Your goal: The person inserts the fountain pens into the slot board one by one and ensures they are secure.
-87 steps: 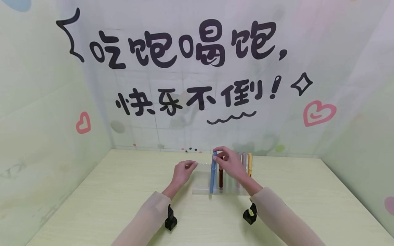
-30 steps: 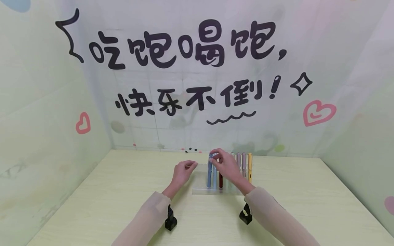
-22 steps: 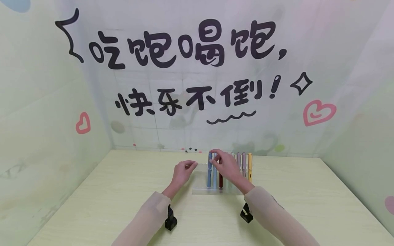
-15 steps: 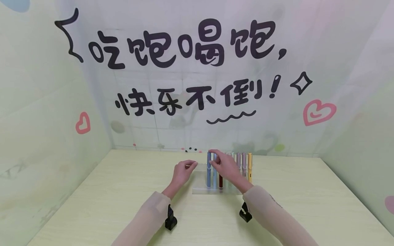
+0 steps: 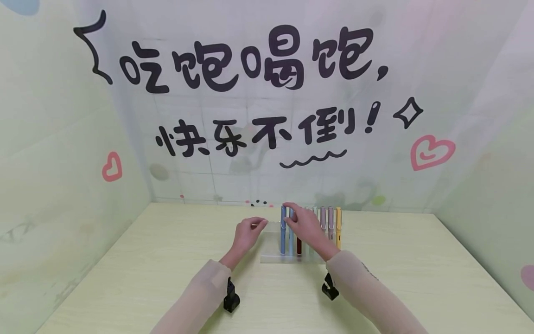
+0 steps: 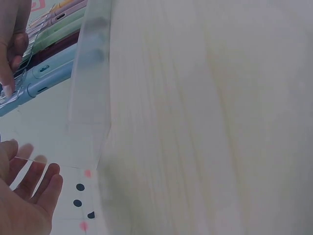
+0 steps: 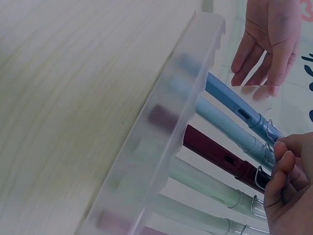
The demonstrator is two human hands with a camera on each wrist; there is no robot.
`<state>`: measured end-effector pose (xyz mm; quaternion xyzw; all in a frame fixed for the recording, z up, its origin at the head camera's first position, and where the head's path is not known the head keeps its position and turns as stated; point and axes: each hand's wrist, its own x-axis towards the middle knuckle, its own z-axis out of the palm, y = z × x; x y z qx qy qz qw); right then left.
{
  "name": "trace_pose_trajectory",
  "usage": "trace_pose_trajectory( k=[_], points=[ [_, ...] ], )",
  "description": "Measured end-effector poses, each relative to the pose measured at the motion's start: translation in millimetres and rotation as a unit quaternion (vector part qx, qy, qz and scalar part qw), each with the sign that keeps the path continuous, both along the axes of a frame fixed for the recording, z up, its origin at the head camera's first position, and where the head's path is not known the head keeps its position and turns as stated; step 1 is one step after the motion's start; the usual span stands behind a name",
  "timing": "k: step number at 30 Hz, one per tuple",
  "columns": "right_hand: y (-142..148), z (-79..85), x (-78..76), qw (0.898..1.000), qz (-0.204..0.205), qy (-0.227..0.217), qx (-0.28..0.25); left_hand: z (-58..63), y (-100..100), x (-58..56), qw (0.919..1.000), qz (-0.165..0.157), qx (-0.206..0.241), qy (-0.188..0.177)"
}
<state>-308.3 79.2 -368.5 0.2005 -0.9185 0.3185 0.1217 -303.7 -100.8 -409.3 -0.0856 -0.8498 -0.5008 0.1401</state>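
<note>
A clear plastic pen stand [image 5: 271,259] holds a row of capped pens leaning upright. My left hand [image 5: 247,234] pinches the upper left edge of the stand between thumb and fingers. At the row's left end is a blue pen [image 5: 283,239], its lower end behind the stand's frosted front lip [image 7: 156,132]. My right hand [image 5: 309,227] holds this pen near its cap top, index finger over the end and thumb beside the clip. Just right of it are a light blue pen [image 7: 220,122] and a dark red pen [image 7: 210,149]. The right hand partly covers the middle pens in the head view.
Pale green pens [image 7: 200,183], purple pens [image 5: 331,217] and a yellow pen [image 5: 339,227] fill the stand's right side. The wood-grain table [image 5: 146,269] is bounded by printed cloth walls [image 5: 250,181]. A black camera [image 5: 231,297] hangs under the left wrist.
The blue pen, earlier held in front of the stand farther right, now sits left of the light blue pen. Over the last second it barely shifts. The left hand stays put.
</note>
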Motion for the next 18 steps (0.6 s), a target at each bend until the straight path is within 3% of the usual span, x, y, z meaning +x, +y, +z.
trace_pose_trajectory(
  k=[10,18],
  points=[
    [0.9,-0.6,0.8,1.000,-0.005,-0.010,-0.007,-0.9,0.3,1.2,1.0000,-0.003,0.000,0.001],
    [14.1,2.9,5.3,0.998,0.007,0.047,-0.035,-0.2,1.0,3.7,0.9999,-0.001,0.009,-0.006]
  ],
)
